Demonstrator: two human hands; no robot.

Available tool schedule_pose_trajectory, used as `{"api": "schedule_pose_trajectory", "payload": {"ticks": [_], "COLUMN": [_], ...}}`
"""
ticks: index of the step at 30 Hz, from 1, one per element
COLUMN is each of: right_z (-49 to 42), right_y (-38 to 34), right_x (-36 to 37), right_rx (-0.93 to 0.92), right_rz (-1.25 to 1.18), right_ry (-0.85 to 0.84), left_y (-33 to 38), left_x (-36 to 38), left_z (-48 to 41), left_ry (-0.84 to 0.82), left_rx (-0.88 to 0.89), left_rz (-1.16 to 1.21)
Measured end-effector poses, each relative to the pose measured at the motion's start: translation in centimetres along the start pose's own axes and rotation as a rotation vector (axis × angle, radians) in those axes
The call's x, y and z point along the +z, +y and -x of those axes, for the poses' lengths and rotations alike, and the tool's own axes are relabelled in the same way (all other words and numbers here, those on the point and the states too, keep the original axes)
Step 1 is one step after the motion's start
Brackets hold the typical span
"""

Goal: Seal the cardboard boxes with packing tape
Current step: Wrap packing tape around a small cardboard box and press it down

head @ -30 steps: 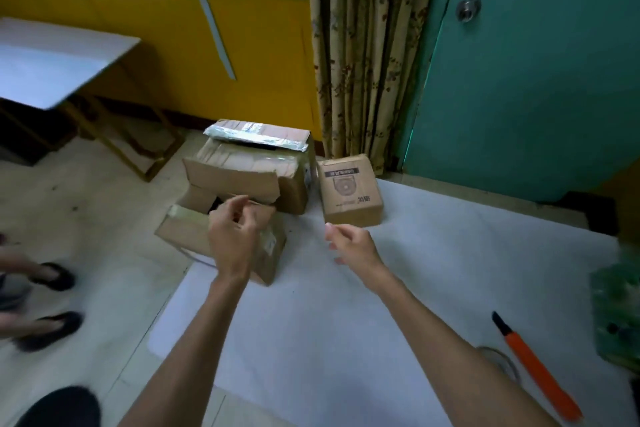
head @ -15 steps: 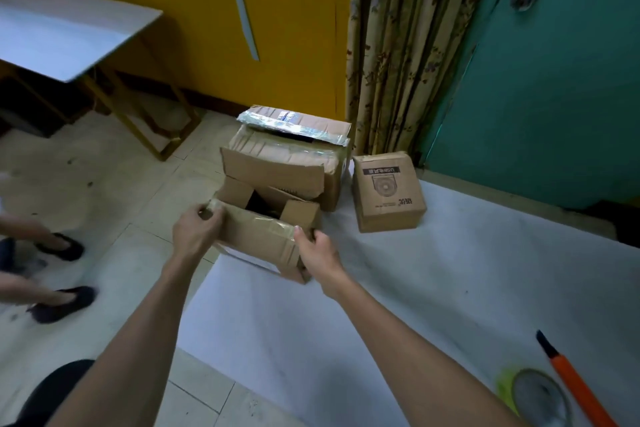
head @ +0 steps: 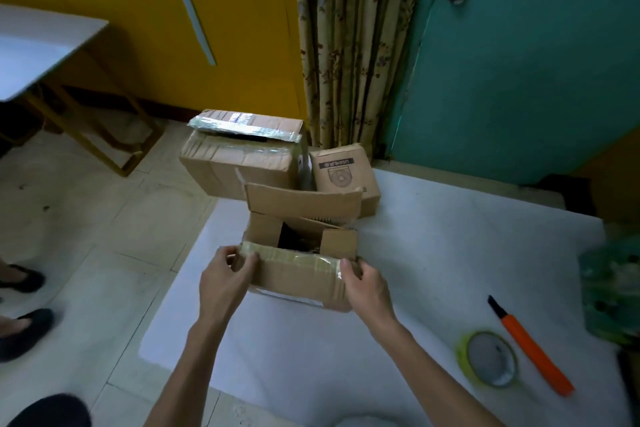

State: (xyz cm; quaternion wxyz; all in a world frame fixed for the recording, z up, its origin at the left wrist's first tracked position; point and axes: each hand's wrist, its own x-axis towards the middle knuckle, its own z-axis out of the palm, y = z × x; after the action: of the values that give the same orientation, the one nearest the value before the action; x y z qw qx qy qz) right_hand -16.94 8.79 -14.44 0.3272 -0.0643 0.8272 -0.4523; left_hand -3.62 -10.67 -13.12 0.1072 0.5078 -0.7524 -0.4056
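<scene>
An open cardboard box (head: 298, 277) with its flaps standing up sits at the left part of a white sheet (head: 433, 253). My left hand (head: 225, 274) grips its near left corner and my right hand (head: 363, 284) grips its near right corner. Old shiny tape runs along the box's near top edge. A roll of packing tape (head: 488, 362) lies flat on the sheet to the right, with an orange utility knife (head: 530, 340) beside it. Behind the open box stand a larger taped box (head: 239, 163) and a small printed box (head: 343, 173).
A yellow wall and patterned curtain (head: 353, 45) rise behind the boxes, with a teal door (head: 536, 62) to the right. A white table (head: 38, 45) on wooden legs stands at the left. Another person's feet in black shoes (head: 20, 302) are at the left edge. A green bag (head: 613, 288) lies at far right.
My hands reached the open box, took hold of both near corners and pulled it toward me onto the white sheet. The view also shifted left and down.
</scene>
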Motion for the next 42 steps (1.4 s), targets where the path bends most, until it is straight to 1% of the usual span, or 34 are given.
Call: {"api": "schedule_pose_trajectory", "payload": {"ticks": [4,9,11,15,19,22,24,26,28,30,33,37,42], "right_z": [1.4,2.2,2.1,2.4,2.5,2.3,1.3,-0.2,-1.5,-2.6,-3.0,-3.1,-3.6], "right_y": [3.6,7.1,8.2,9.2,7.6,6.4,5.7,4.9,3.6,3.2,2.9,2.3,2.5], "right_x": [-4.7,-10.6,-12.0,-13.9,-15.0,-15.5,-15.9,-16.5,-17.2,-17.9,-18.5,-18.2,-17.1], "right_rx": [0.049,0.138,0.157,0.164,0.144,0.083,0.035,-0.03,-0.03,0.007,0.015,0.042,0.131], "right_rz": [-0.006,-0.025,-0.063,-0.156,-0.247,-0.199,-0.177,-0.251,-0.368,-0.456,-0.524,-0.525,-0.542], "right_ry": [0.101,0.293,0.343,0.354,0.413,0.393,0.339,0.241,0.196,0.24,0.266,0.237,0.328], "left_y": [1.2,4.6,5.2,6.0,6.9,8.2,9.8,11.9,13.7,14.7,14.8,14.0,13.3], "left_x": [3.6,9.0,10.6,12.3,12.8,12.9,13.0,13.1,13.1,13.2,13.5,13.7,14.4], "left_z": [3.4,8.2,9.1,10.0,10.3,9.7,8.3,6.7,5.1,3.9,3.2,2.8,3.0], "left_ry": [-0.07,-0.161,-0.18,-0.203,-0.189,-0.189,-0.211,-0.285,-0.356,-0.357,-0.309,-0.323,-0.328], "left_rx": [0.026,0.097,0.111,0.173,0.253,0.225,0.225,0.2,0.172,0.152,0.046,-0.003,-0.021], "left_rz": [0.034,0.002,-0.002,-0.024,-0.053,-0.019,0.019,0.142,0.259,0.335,0.401,0.404,0.38]}}
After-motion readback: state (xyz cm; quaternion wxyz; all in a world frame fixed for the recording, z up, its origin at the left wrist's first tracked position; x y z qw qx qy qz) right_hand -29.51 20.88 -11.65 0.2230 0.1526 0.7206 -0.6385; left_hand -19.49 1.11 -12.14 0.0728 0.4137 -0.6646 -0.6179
